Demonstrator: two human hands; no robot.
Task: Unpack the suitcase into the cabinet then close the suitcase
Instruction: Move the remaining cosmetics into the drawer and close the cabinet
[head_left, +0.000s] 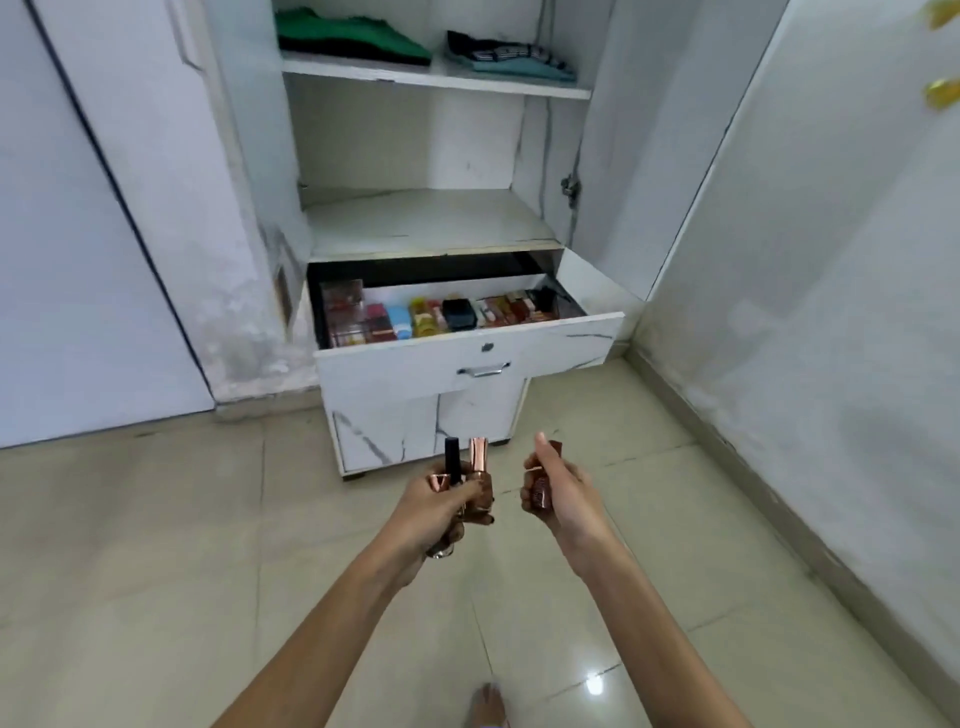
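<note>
The left hand (431, 512) is held out low in front of the open cabinet (374, 431), its fingers (457, 525) curled tight round a cluster of cosmetic bottles (477, 470): one with a tall rose-gold cap, a black-capped one just beside it, and another rose-gold cap poking out by the thumb. The right hand (563, 493) is close by but not touching the left, and grips a single dark reddish-brown bottle (540, 491), the thumb raised along its top. Both hands hang above the pale tiled floor (156, 545), nearer to the person than the cabinet's pulled-out drawer (545, 348). Inside the drawer a row of small cosmetics (415, 317) stands packed side by side along the front. Above the drawer is a bare middle shelf (426, 223). On the upper shelf (441, 78) lie a folded green garment (353, 36) on the left and a stack of dark and teal folded clothes (511, 60) on the right. A bare foot (488, 704) shows at the bottom edge.
</note>
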